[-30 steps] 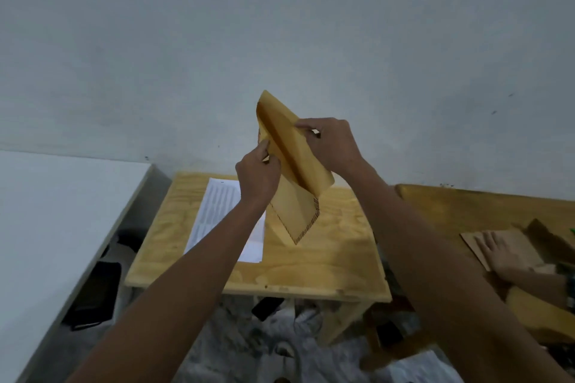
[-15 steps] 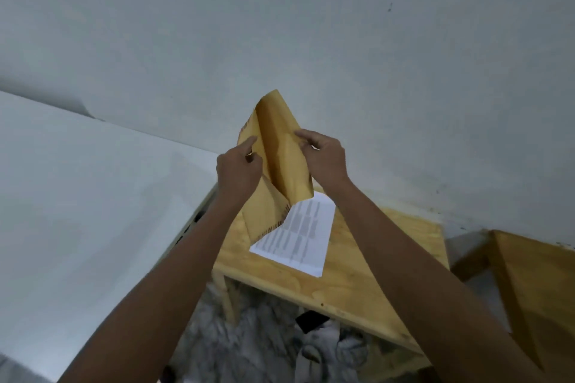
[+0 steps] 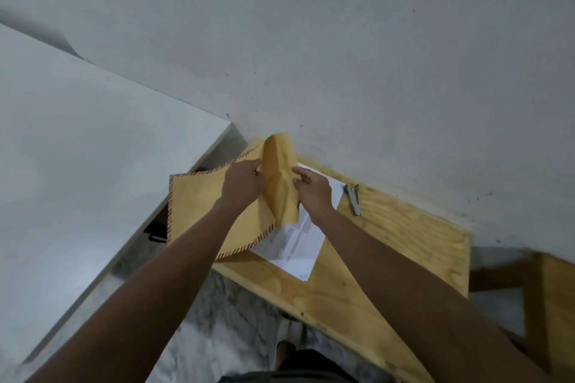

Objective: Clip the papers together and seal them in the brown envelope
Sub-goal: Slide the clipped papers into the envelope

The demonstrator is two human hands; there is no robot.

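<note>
I hold the brown envelope [image 3: 199,205], edged with red and blue stripes, above the left end of the small wooden table [image 3: 404,246]. My left hand [image 3: 241,185] grips the envelope's body near its mouth. My right hand [image 3: 312,191] pinches the raised flap [image 3: 280,177], which stands up between the two hands. White printed papers [image 3: 294,246] lie flat on the table under and to the right of the envelope, partly covered by it. A metal clip or stapler [image 3: 353,198] rests on the table just right of the papers.
A white table [image 3: 62,165] runs along the left, with a narrow gap to the wooden one. A grey wall stands right behind. Another wooden piece [image 3: 553,298] shows at the far right. The marbled floor [image 3: 236,317] and a dark object lie below.
The envelope has come down from upright to nearly flat, its body now stretched out to the left. The view has swung and tilted, so the clip has come into sight.
</note>
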